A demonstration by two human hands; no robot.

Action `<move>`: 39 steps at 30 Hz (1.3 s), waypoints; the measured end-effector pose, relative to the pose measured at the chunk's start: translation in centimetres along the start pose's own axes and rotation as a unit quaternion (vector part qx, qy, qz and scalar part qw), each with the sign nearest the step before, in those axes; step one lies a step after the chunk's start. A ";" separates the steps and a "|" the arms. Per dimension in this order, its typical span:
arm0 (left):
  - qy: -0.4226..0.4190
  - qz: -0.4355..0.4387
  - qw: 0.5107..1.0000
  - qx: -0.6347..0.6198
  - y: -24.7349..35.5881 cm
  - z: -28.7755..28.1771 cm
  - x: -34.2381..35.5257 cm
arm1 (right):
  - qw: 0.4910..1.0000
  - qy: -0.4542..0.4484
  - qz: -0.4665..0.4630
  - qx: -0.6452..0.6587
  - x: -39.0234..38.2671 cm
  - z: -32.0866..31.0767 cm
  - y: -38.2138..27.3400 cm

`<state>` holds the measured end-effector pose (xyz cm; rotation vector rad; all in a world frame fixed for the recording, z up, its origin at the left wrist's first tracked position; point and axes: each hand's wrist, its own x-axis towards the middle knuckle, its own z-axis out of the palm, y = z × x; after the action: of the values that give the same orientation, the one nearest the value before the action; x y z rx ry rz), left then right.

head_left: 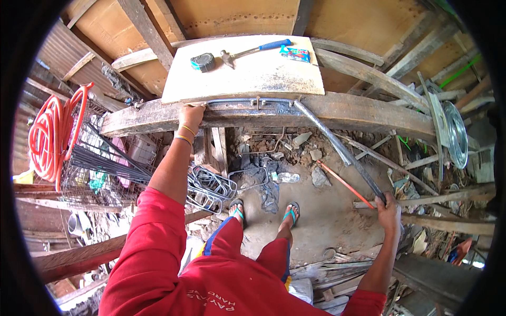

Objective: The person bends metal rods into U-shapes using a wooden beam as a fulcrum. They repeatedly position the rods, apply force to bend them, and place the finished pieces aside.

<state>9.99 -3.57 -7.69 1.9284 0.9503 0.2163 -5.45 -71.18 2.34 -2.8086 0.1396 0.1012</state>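
Note:
A thin metal rod [232,100] lies along the thick wooden beam [353,111], beside small upright metal pegs [258,103]. My left hand [192,116] is closed at the rod's left end, on the beam; its fingertips are partly hidden. My right hand [389,211] is wrapped round the lower end of a long dark metal bar [337,148]. This bar slants down to the right from the rod's right end, at the last peg. How bar and rod meet there is too small to tell.
A pale board [242,79] on the beam carries a tape measure [203,62], a hammer [253,51] and a blue packet [295,53]. Coiled orange hose [50,137] hangs left, wire coil [454,134] right. Bent metal frames [208,192], stones and an orange stick [345,184] lie below.

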 end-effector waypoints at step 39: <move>-0.502 -0.352 0.540 -0.576 8.4 29.4 -43.4 | 0.870 -0.316 0.188 0.328 -0.1 3.0 5.7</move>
<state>-0.43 -55.67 -6.98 0.1254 0.4079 -0.5938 -6.29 -75.52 -2.31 -1.9157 0.4595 0.8728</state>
